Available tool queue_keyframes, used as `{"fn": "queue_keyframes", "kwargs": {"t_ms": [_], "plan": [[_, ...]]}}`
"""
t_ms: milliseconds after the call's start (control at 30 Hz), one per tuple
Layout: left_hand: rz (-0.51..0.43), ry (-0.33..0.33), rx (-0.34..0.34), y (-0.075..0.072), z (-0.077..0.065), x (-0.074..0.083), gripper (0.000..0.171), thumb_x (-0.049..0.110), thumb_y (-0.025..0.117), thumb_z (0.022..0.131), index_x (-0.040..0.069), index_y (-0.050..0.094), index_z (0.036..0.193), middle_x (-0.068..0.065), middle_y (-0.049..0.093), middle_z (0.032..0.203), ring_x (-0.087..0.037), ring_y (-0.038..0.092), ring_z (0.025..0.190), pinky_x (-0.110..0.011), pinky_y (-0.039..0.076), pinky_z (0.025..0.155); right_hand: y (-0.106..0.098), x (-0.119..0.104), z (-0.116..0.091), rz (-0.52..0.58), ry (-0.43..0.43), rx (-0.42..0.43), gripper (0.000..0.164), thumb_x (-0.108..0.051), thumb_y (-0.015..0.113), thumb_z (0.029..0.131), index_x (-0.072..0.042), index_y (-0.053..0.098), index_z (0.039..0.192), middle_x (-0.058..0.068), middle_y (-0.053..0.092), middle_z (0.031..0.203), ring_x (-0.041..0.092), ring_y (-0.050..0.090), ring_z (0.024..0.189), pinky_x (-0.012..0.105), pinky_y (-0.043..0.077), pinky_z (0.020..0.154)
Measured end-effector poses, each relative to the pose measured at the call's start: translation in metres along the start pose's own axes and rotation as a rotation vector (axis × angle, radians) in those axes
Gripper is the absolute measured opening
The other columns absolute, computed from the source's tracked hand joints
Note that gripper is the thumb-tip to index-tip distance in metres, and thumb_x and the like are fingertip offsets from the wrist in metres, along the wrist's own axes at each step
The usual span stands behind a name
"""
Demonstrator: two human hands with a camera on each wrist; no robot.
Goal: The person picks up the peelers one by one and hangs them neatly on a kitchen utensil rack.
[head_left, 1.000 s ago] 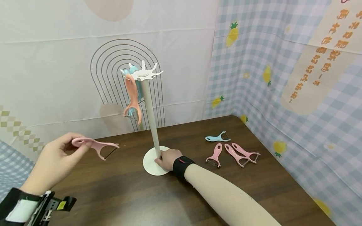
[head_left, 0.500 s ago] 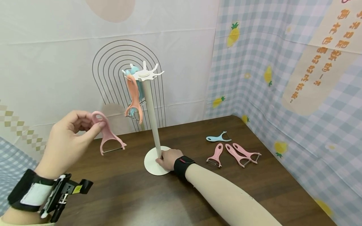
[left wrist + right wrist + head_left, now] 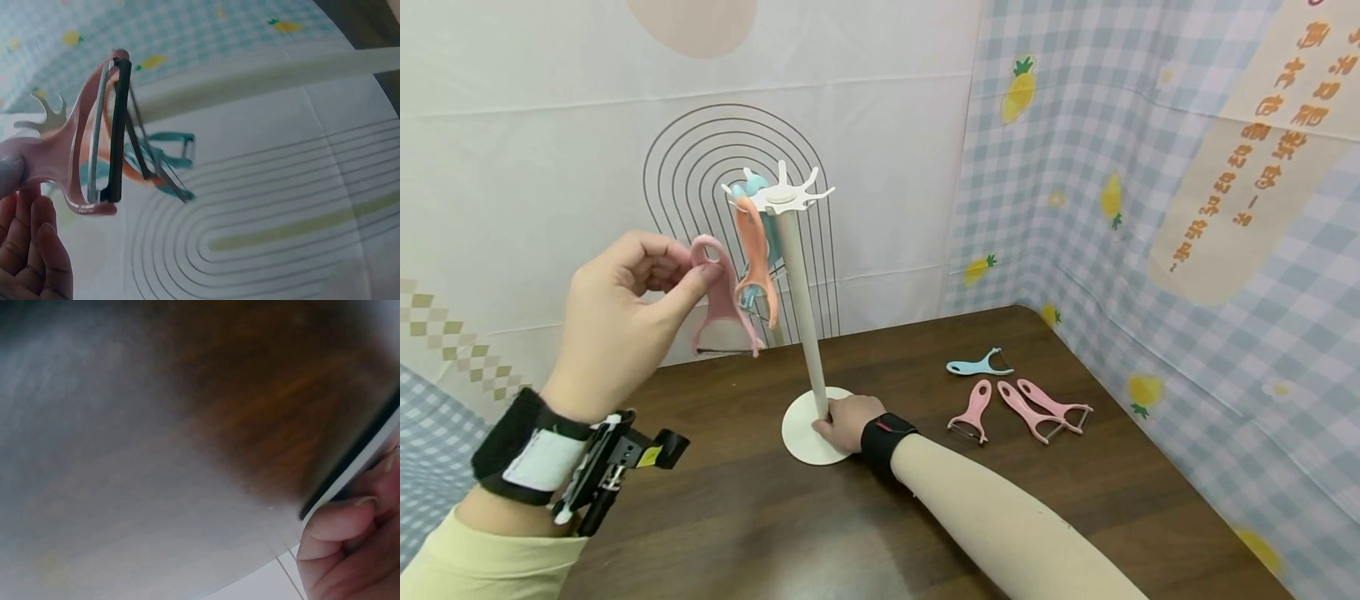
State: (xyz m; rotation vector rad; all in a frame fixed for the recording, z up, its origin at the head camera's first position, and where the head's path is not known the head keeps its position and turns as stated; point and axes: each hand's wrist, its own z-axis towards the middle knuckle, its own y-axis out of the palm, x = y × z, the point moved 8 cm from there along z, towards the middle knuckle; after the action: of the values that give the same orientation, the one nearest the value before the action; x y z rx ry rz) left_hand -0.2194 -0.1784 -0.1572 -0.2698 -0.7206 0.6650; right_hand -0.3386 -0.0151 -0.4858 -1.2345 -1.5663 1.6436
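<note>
Pinched by its handle between the thumb and fingers of my left hand [image 3: 625,312] is a pink peeler [image 3: 724,292], blade end hanging down. It is just left of a white stand [image 3: 801,308] with prongs at the top. An orange peeler [image 3: 754,242] hangs from one prong, with blue peeler parts [image 3: 772,237] partly hidden behind it. In the left wrist view, the pink peeler's blade [image 3: 115,131] overlaps the hanging ones; whether they touch I cannot tell. My right hand [image 3: 852,419] grips the stand's round base [image 3: 808,442], thumb beside the pole.
On the brown table [image 3: 760,533], right of the stand, lie a blue peeler [image 3: 976,367], a pink peeler [image 3: 976,408] and two more pink peelers whose blade ends overlap. A white cloth backs the table; a checked cloth [image 3: 1075,242] hangs along its right side.
My left hand has moved up and right with the pink peeler, close to the hanging peelers. The peeler has turned from nearly level to hanging downward. My right hand has stayed put.
</note>
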Motion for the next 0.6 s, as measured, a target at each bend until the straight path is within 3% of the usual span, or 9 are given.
{"fn": "queue_keyframes", "kwargs": {"t_ms": [300, 600], "plan": [[-0.063, 0.019, -0.004, 0.017, 0.019, 0.025, 0.024, 0.022, 0.075, 0.086, 0.003, 0.062, 0.095, 0.001, 0.065, 0.084, -0.009, 0.062, 0.074, -0.017, 0.047, 0.070, -0.006, -0.003, -0.006, 0.005, 0.003, -0.012, 0.033, -0.049, 0.053, 0.096, -0.019, 0.066, 0.102, -0.006, 0.064, 0.079, 0.012, 0.059, 0.071, 0.033, 0.046, 0.062], [-0.111, -0.036, -0.031, 0.027, 0.028, 0.026, 0.026, 0.026, 0.074, 0.087, 0.005, 0.061, 0.094, -0.003, 0.067, 0.081, -0.014, 0.060, 0.071, -0.020, 0.046, 0.066, -0.009, -0.005, -0.009, 0.001, 0.003, -0.011, 0.032, -0.048, 0.054, 0.096, -0.019, 0.066, 0.102, -0.006, 0.065, 0.080, 0.013, 0.059, 0.072, 0.033, 0.045, 0.062]]}}
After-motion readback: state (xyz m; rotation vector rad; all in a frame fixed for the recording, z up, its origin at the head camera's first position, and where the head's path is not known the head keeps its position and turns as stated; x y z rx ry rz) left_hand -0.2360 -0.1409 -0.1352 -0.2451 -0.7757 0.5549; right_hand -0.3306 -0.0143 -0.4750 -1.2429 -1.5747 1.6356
